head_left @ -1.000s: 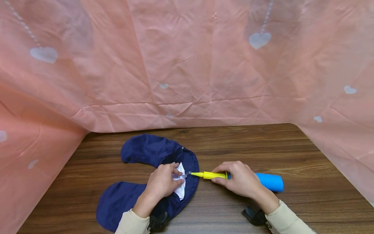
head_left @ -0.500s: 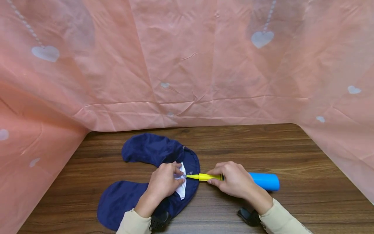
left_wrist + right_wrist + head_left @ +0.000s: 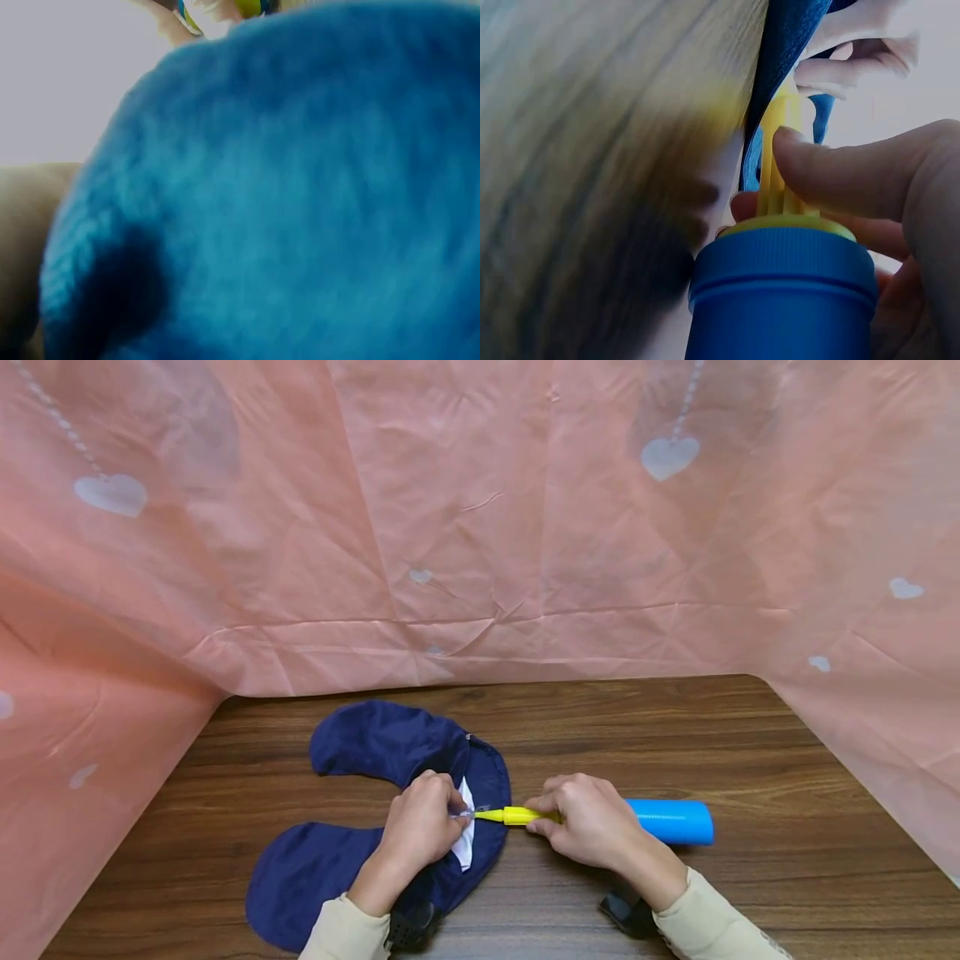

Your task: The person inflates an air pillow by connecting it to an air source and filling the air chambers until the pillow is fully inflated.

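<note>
The pillow (image 3: pixel 367 739), navy and U-shaped, lies on the bench (image 3: pixel 637 727) left of centre, its two arms pointing left; at its curved end a white lining (image 3: pixel 465 853) shows beside the fingertips of the left hand (image 3: pixel 423 818); that one of the hands is nearly closed, thumb and fingers pinching a clear valve (image 3: pixel 462 815); to the right the pump (image 3: pixel 675 822) is held roughly level, its blue barrel pointing away from the pillow, its yellow nozzle (image 3: pixel 517 816) reaching over the pillow's edge; the tip is at the valve, though whether it only touches or sits inside cannot be told; the right hand (image 3: pixel 588 822) is curled round the pump, its thumb pressed on the yellow part just ahead of the ribbed blue collar (image 3: pixel 784 255); blurred blue plush fills most of the left wrist view; both forearms wear pale sleeves (image 3: pixel 345 931), with black cameras (image 3: pixel 628 916) at the wrists; a pink curtain (image 3: pixel 465 527) printed with pale hearts surrounds the bench at back and sides.
</note>
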### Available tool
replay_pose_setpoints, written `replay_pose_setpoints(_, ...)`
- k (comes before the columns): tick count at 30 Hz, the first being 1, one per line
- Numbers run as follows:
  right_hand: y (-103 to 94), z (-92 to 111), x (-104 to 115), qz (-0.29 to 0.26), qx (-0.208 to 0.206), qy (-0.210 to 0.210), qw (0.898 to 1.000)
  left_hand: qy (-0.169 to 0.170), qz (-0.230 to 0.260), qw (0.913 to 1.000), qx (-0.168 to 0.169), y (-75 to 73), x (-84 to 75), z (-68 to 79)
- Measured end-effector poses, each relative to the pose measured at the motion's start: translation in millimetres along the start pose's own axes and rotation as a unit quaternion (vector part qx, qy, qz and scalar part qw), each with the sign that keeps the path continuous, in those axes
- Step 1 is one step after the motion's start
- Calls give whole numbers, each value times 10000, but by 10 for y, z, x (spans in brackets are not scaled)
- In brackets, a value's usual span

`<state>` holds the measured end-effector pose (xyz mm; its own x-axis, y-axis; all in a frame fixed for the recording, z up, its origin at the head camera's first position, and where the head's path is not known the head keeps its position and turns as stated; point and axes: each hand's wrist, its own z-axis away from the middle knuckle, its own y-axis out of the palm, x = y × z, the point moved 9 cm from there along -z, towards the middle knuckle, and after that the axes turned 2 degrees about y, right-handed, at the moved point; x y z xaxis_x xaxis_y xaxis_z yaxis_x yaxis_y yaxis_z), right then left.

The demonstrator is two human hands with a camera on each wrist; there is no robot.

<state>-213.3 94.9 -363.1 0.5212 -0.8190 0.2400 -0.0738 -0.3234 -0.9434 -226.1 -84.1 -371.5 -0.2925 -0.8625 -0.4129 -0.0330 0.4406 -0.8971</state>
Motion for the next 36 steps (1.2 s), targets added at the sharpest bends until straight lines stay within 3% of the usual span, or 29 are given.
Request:
replay_pose_setpoints(7, 3, 1, 32, 43, -140, -22, 9999, 65, 50, 9997, -241, -28, -22, 13)
replay_pose_setpoints(16, -12, -7, 130, 32, -445, -272, 9986, -44, 159, 9995, -265, -42, 7, 1)
replay_pose_setpoints(22, -5, -5, 172, 26, -580, -193, 9981, 23, 188, 9990, -396, -58, 7, 6)
replay_pose_setpoints(24, -1, -1, 183, 16, -630, -144, 9979, 54, 188, 9987, -471, -4, 59, -15)
replay_pose_setpoints(29, -8, 6, 183, -44, -746, 14, 9972, -138, 356, 9973, -622, 315, 383, -126)
replay_pose_setpoints(31, -7, 5, 157, -95, -734, 182, 9971, -360, 670, 9960, -473, 293, 396, -111)
replay_pose_setpoints(33, -6, -1, 126, -197, -716, 381, 9965, -538, 1054, 9927, -238, 174, 325, -68)
replay_pose_setpoints(36, -3, -11, 87, -358, -690, 632, 9950, -829, 1716, 9817, -68, -12, 233, -12)
